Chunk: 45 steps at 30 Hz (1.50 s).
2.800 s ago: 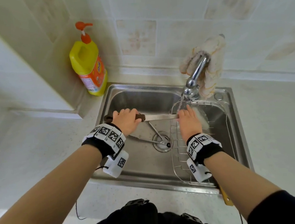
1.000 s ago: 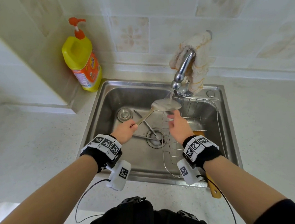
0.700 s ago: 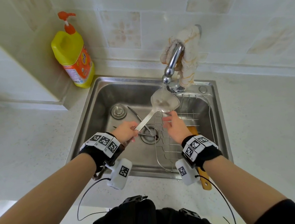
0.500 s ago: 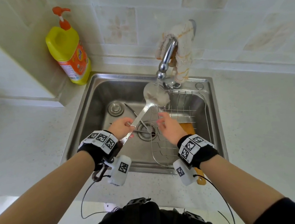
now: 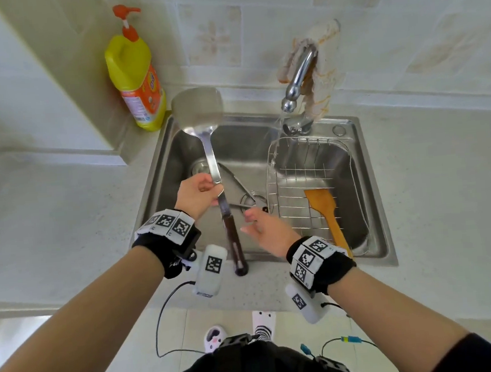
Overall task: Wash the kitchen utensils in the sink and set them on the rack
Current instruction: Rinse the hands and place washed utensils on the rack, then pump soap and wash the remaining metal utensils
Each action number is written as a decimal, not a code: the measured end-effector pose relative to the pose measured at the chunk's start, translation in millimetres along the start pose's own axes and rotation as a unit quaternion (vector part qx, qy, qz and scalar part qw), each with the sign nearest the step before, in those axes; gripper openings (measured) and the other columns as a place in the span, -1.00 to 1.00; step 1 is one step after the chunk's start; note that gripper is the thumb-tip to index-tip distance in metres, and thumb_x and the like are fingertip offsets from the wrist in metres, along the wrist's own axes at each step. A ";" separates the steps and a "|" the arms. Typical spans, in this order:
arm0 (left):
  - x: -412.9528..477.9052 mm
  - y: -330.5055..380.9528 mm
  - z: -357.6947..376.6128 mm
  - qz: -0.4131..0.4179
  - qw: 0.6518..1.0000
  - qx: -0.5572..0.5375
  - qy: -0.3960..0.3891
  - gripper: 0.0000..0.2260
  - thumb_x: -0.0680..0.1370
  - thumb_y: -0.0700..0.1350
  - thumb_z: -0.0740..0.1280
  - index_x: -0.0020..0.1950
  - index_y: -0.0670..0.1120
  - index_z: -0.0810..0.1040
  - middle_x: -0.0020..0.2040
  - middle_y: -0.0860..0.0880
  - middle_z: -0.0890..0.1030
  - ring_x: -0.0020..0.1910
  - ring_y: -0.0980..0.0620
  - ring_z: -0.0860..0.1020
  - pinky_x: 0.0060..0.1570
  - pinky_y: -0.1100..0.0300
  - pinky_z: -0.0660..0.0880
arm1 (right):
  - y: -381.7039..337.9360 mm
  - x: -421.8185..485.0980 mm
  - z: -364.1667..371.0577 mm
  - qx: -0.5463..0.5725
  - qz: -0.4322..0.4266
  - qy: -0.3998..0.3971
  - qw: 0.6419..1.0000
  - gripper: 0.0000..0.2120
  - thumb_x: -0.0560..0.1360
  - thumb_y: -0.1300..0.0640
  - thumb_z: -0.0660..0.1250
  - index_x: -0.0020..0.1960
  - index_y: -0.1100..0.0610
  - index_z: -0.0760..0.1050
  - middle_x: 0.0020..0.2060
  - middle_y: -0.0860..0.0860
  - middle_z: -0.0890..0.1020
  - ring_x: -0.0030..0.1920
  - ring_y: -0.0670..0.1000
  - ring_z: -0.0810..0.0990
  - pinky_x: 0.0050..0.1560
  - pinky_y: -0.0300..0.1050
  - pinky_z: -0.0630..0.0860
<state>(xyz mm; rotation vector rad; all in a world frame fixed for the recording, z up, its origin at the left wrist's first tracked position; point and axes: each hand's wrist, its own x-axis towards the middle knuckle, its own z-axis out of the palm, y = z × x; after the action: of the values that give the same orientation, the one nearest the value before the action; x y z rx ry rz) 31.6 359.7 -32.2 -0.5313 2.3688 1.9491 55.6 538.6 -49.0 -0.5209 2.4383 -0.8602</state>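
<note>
Nearest the body is the dark handle end of the metal spatula [image 5: 211, 156], hanging over the front counter edge. Its long axis runs almost straight away from the person: handle near, blade far and raised over the back-left corner of the sink [image 5: 377, 193].

The right hand [image 5: 266, 228] is just right of the dark handle, apparently not touching it. Its fingers are loose and half spread, and it holds nothing.

A bit farther, the left hand [image 5: 198, 194] pinches the bare metal shank mid-length, with thumb and fingers curled round it.

Past the hands, tongs [image 5: 238, 186] lie on the sink floor by the drain. The wire rack [image 5: 309, 151] sits in the right half of the sink, with a wooden spatula [image 5: 325, 209] already in it.

At the back, the faucet [image 5: 298, 76] runs water at the rack's far-left corner, well right of the blade.

Key relation: the rack lies right of the spatula's axis, and the free right hand sits between the two, so it is the nearer hand. Likely next step is to carry the spatula rightward into the rack, perhaps passing it over by the handle. It may be awkward because the tool is long.
</note>
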 end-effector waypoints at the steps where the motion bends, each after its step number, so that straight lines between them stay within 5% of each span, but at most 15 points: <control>1: 9.0 10.0 -8.2 0.011 1.000 -0.021 0.007 -0.82 0.48 -0.37 0.33 -0.23 -0.12 0.47 -0.28 -0.08 0.51 -0.30 0.02 0.52 -0.34 0.32 0.58 | -12.2 11.5 -3.9 0.005 -0.001 0.002 1.000 -0.61 0.59 0.01 0.18 0.36 0.14 0.27 0.27 0.03 0.49 0.22 0.02 0.50 0.23 -0.07 0.40; 4: 40.4 41.4 -38.0 0.039 0.997 -0.065 0.015 -0.94 0.50 -0.36 0.31 -0.07 -0.25 0.50 -0.23 -0.13 0.54 -0.26 0.00 0.57 -0.33 0.32 0.59 | -51.4 50.8 -15.6 -0.015 -0.001 0.039 0.999 -0.61 0.57 0.01 0.22 0.33 0.14 0.26 0.10 0.10 0.58 0.05 0.12 0.58 0.03 -0.04 0.48; 8: 98.3 80.0 -84.7 0.063 0.996 -0.062 0.025 -0.87 0.51 -0.35 0.31 0.05 -0.33 0.49 -0.09 -0.28 0.60 -0.31 0.05 0.61 -0.33 0.30 0.58 | -98.0 106.3 -42.7 0.021 -0.009 0.140 0.990 -0.71 0.59 0.11 0.17 0.29 0.16 0.29 -0.10 0.08 0.56 -0.11 0.10 0.57 -0.05 -0.03 0.50; 11: 146.6 100.9 -118.3 0.100 0.982 0.152 0.051 -0.86 0.52 -0.19 0.33 0.04 -0.22 0.52 0.03 -0.22 0.62 -0.15 0.04 0.63 -0.06 0.15 0.54 | -122.1 152.1 -65.8 0.010 -0.003 0.195 0.981 -0.77 0.59 0.08 0.17 0.21 0.12 0.34 -0.17 0.00 0.51 -0.17 0.06 0.54 -0.15 -0.12 0.40; 15: 190.2 102.4 -156.3 0.088 0.889 0.450 0.010 -0.77 0.57 -0.09 0.18 0.05 -0.18 0.55 0.09 -0.12 0.60 0.08 -0.09 0.54 0.09 0.17 0.42 | -135.0 188.9 -87.6 0.017 0.029 0.245 0.969 -0.77 0.60 0.05 0.16 0.20 0.13 0.38 -0.17 -0.01 0.52 -0.16 0.03 0.51 -0.12 -0.14 0.41; 18: 220.3 99.6 -181.2 0.049 0.833 0.551 -0.025 -0.75 0.56 -0.04 0.16 0.06 -0.14 0.55 0.13 -0.17 0.57 0.12 -0.16 0.52 0.12 0.07 0.43 | -139.1 217.2 -110.2 0.030 0.056 0.276 0.959 -0.72 0.60 0.05 0.15 0.24 0.15 0.36 -0.04 0.10 0.58 -0.02 0.15 0.57 0.00 -0.04 0.45; 26: 315.5 83.6 -223.6 0.059 0.837 0.543 -0.022 -0.80 0.48 0.04 0.26 -0.35 0.10 0.39 -0.06 -0.11 0.57 0.00 -0.15 0.52 0.03 0.05 0.47 | -141.1 318.2 -152.7 0.095 0.101 0.251 0.958 -0.67 0.55 0.22 0.18 0.30 0.24 0.28 0.07 0.19 0.54 0.07 0.18 0.53 0.03 -0.09 0.41; 36: 346.6 66.4 -225.8 0.081 0.855 0.512 0.006 -0.84 0.51 0.02 0.31 0.01 0.01 0.61 -0.04 -0.02 0.51 0.10 -0.06 0.44 0.20 -0.01 0.41 | -145.1 395.6 -152.5 0.084 0.152 0.220 0.960 -0.60 0.51 0.28 0.24 0.32 0.28 0.24 0.19 0.23 0.49 0.19 0.22 0.49 0.15 -0.02 0.43; 45: 351.0 68.9 -238.9 0.073 0.852 0.518 0.010 -0.81 0.51 0.01 0.33 0.05 -0.04 0.60 0.02 -0.07 0.52 0.07 -0.07 0.46 0.19 -0.01 0.41 | -139.4 401.3 -133.9 -0.153 0.111 0.209 0.959 -0.60 0.53 0.06 0.29 0.27 0.25 0.34 0.21 0.16 0.39 0.20 0.12 0.44 0.18 -0.03 0.44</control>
<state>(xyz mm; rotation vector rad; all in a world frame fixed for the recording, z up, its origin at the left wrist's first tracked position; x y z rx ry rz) -272.0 57.0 2.1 -0.2721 3.0052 0.4233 -316.6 299.5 2.9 -0.1720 2.9724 -0.5394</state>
